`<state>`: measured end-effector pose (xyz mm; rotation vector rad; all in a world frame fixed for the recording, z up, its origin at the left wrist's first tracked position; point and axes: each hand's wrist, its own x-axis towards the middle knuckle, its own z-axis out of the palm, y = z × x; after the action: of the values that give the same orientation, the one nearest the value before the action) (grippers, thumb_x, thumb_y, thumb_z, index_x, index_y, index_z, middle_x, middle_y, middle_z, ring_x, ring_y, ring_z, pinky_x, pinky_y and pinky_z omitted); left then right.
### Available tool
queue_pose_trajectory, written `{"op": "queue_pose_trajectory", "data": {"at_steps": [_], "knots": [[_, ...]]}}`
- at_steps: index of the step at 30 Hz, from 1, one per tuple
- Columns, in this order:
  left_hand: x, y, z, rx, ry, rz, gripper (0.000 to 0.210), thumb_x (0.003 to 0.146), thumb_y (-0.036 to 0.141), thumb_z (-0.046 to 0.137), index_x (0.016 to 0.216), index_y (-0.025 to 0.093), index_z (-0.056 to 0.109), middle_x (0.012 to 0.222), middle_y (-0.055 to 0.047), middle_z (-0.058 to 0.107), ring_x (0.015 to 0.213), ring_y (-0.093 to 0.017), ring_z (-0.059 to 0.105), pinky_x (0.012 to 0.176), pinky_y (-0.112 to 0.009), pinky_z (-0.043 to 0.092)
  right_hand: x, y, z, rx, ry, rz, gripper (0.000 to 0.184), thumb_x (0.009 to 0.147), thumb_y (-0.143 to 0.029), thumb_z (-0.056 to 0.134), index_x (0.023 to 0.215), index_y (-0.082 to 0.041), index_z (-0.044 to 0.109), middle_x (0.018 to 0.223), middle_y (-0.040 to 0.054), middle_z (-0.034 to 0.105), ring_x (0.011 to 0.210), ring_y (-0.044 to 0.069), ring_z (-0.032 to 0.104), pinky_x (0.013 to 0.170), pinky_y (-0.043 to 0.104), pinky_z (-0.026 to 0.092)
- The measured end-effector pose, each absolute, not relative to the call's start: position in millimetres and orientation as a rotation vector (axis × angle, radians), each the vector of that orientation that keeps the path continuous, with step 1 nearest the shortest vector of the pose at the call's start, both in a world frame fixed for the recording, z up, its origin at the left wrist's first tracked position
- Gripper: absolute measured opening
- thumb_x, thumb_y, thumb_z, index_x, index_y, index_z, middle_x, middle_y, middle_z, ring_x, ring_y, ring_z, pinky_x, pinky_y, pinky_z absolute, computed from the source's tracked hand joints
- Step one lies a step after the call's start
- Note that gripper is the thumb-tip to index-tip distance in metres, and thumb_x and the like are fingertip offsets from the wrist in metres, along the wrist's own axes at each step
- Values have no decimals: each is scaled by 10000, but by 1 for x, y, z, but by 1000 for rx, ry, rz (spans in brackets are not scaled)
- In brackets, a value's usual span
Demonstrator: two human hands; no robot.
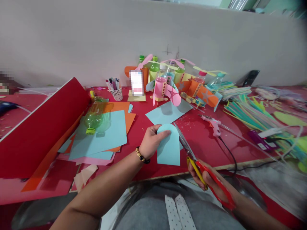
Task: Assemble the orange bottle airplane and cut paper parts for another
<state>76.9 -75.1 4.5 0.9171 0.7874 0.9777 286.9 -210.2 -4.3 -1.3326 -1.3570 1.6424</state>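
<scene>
1. Grey clothing [144, 207] with dotted white ties [171, 212] fills the bottom middle, just below the near edge of the red desk [137, 134].
2. Both hands are apart, each clamped on something: the left hand [152, 142] pinches a round-topped light blue paper piece [169, 151], thumb on its face; the right hand [206, 176] grips red-and-yellow scissors [188, 153] by the handles.
3. That paper piece is between the hands, near the desk's front edge, with the scissor blades along its right side.
4. Just beyond lies a light blue sheet [169, 111].
5. At left, a green bottle [94, 116] lies on stacked coloured paper [115, 127].
6. Toward the wall stand a pen cup [117, 94] and paper-decorated bottles [160, 84].
7. At right lie a pink glue gun [215, 126] and thin coloured strips [251, 115].
</scene>
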Motion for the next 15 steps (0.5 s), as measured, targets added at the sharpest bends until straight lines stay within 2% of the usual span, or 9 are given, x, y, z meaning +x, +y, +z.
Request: {"op": "queue_pose_trajectory", "data": {"at_steps": [5,15], "knots": [[77,-75,1,921,781,956,302,664,386,779,734,138,622,636,-3,639,539,-116,587,537,-228,466,288,-210,-4,-1289,-1354,1662,556,808,-755,388,937,-218,451,651,-34,406,521,97,313,488,248,290],[77,-74,1,922,766,941,285,677,359,781,716,136,607,631,-4,643,522,-112,584,513,-223,458,291,-213,-9,-1295,-1335,1613,574,814,-761,377,909,-204,478,548,-69,358,473,85,290,495,243,286]]}}
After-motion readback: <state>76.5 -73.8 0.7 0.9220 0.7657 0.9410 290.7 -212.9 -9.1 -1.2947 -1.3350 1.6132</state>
